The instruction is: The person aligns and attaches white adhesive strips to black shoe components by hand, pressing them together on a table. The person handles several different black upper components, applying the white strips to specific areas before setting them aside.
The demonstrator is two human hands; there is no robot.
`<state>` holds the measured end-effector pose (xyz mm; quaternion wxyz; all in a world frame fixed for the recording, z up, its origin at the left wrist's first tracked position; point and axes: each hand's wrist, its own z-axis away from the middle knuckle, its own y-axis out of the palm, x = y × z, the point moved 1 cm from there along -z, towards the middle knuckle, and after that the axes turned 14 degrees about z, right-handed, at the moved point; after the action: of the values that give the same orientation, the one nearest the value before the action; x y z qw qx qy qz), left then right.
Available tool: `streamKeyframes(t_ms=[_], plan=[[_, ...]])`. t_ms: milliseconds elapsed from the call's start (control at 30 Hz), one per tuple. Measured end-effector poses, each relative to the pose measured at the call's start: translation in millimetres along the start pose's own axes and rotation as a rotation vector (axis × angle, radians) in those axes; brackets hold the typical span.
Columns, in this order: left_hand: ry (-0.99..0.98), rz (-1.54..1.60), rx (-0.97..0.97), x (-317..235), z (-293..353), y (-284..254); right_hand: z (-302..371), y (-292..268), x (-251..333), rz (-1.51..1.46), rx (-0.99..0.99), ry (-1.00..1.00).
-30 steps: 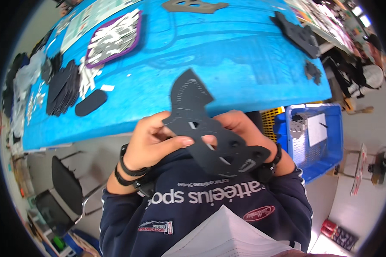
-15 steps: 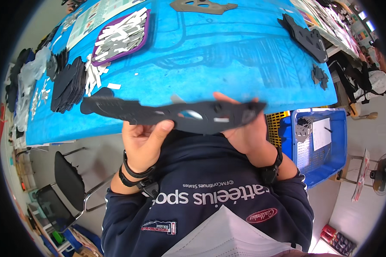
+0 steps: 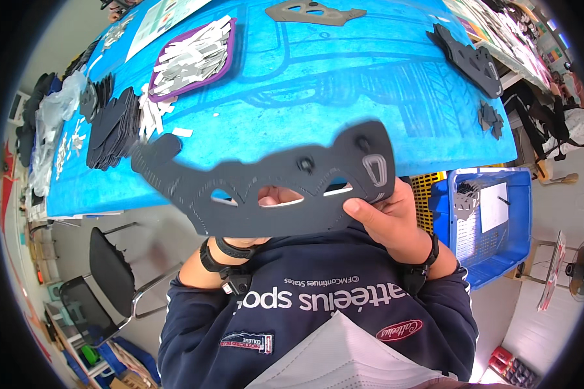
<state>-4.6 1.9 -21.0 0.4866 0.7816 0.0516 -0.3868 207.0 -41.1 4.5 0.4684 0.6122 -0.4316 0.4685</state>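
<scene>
Above the table's near edge I hold a flat black stitched piece (image 3: 272, 219), which looks like a shoe upper, its broad face turned up to view. It has three eye-shaped cut-outs, two dark round spots and a grey loop-shaped mark at its right end. My right hand (image 3: 390, 219) pinches the lower right edge, thumb in front and fingers behind. Most of my left hand (image 3: 282, 194) is hidden behind the piece; its fingers show through the middle cut-out, and the heel of the hand shows below the lower edge.
On the blue-covered table (image 3: 292, 110) lie a purple tray (image 3: 230, 61) of pale strips, a stack of black pieces (image 3: 115, 129), a brown cut piece (image 3: 315, 13) and more black uppers (image 3: 466, 61). A blue crate (image 3: 499, 256) stands at the right, a black chair (image 3: 110, 262) at the left.
The black piece has tilted from nearly edge-on to showing its broad face. My left hand has slipped behind it, and my right thumb has come round to its front.
</scene>
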Motion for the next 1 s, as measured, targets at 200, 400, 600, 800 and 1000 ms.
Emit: streamKeyframes(t_ms=[200,400,600,800,1000], plan=[[0.03,0.439,0.154,9,-1,-4,-2,1,-8,-0.072,-0.099,0.017],[0.046,0.261,0.04,10,7,-13,0,-3,-8,-0.016,-0.06,-0.014],[0.118,0.157,0.036,5,5,-4,0,-4,-6,-0.032,-0.034,-0.019],[0.023,-0.382,-0.121,-28,9,11,0,-11,10,0.063,-0.014,0.024],[0.058,-0.038,0.105,-28,1,9,-5,-15,17,0.13,0.1,-0.055]])
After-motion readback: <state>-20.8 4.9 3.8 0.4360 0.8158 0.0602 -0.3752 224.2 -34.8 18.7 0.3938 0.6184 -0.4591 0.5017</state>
